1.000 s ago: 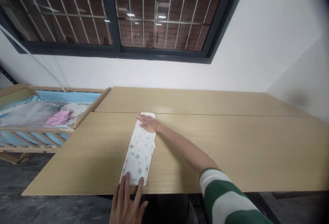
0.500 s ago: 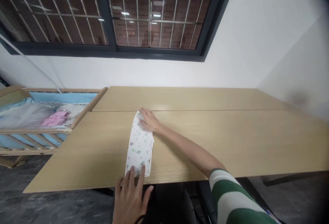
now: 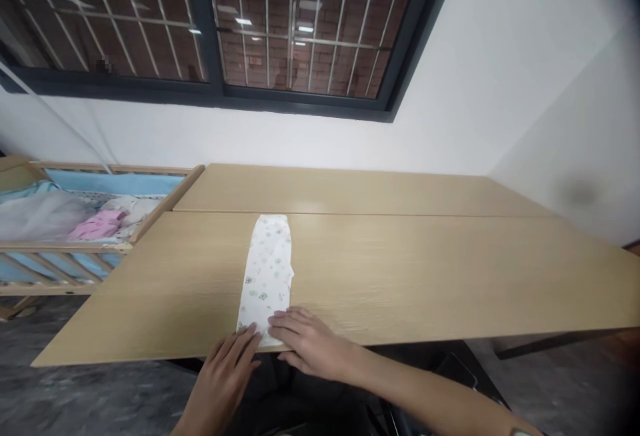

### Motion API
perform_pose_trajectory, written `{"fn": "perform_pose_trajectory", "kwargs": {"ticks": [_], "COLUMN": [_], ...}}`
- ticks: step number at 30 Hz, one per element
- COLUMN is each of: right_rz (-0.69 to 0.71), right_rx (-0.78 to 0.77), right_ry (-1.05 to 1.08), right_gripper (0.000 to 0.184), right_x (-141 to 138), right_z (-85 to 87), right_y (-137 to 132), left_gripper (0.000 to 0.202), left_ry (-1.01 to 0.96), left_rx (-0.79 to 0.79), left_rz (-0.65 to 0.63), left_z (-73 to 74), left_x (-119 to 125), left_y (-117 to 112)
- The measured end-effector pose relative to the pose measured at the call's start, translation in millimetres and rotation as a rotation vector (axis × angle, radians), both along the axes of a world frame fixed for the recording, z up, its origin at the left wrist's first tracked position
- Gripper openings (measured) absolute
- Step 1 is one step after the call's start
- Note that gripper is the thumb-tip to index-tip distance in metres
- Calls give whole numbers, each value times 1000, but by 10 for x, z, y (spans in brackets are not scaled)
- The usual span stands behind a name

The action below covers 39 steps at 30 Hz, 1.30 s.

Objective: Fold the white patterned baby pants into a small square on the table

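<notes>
A long, narrow folded piece of white cloth (image 3: 267,263) with small green and grey prints lies flat on the wooden table (image 3: 425,269). By its outline, with a small point jutting from its right side, it looks like folded baby pants. My left hand (image 3: 225,366) rests its outstretched fingertips on the lower left corner of the cloth, at the table's front edge. On the lower right corner lie the extended fingers of my right hand (image 3: 307,343), its thumb lower, by the edge. Whether either hand pinches the fabric is hidden.
Left of the table stands a wooden crib (image 3: 65,247) with blue lining, a pink cloth (image 3: 100,224) and pale bedding. Behind the table rises a white wall with a dark-framed, barred window (image 3: 300,96). The table's front edge runs just before my body.
My right hand has come down from the top end of the cloth to its bottom end, beside my left hand. The cloth's top now shows uncovered, lying straight.
</notes>
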State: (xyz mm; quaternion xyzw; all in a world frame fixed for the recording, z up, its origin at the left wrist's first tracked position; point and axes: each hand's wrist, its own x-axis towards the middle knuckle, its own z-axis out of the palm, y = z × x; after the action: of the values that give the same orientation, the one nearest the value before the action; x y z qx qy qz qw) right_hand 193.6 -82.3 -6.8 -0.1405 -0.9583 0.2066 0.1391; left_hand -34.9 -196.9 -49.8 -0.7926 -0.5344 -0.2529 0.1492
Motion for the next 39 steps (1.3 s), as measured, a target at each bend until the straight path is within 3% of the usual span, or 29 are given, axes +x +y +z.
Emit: {"fn": "perform_pose_trajectory", "kwargs": {"ticks": [3,5,9,12,16,20,22,25,29,32,34,36,39], "right_rz": [-55,-78,-144,-177,-261,-395,-463,-587,-744,-771,-776,-718,-437], "right_rx": [-1,-64,-312,-430,-480,-526,-577,-608,-546,-512,-481,-380,-167], "right_ry": [58,66,69,119,207,343,395,374,289,251,243,240,188], "right_gripper": [37,35,24,15,13,25,29,24,17,18,26,40,55], "right_x": [51,77,125,118,-22,-278,-419,-608,-757,-766,-738,-704,-685], "right_z": [-79,-2,364,634,782,706,614,433,177,56,46,103,269], "right_y": [-175,-241,-229,-69,379,1019,1336,1715,1977,2031,2014,1947,1731], "left_gripper": [47,46,28,22,33,35,35,34,28,29,34,40,47], "left_ry": [-65,-146,-391,-576,-724,-711,-675,-582,-477,-398,-359,-298,-99], "left_rx": [-3,-43,-215,-305,-273,-274,-322,-447,-497,-464,-419,-382,-290], "left_rz": [-95,-142,-159,-58,103,114,122,160,218,268,302,314,316], "left_z": [47,96,253,463,831,1106,1134,1047,882,841,827,774,570], "left_x": [-5,11,40,-9,-168,-302,-339,-366,-363,-310,-212,-38,333], "left_y": [-76,-120,-138,14,542,1276,1627,2049,2362,2380,2245,1978,1435]}}
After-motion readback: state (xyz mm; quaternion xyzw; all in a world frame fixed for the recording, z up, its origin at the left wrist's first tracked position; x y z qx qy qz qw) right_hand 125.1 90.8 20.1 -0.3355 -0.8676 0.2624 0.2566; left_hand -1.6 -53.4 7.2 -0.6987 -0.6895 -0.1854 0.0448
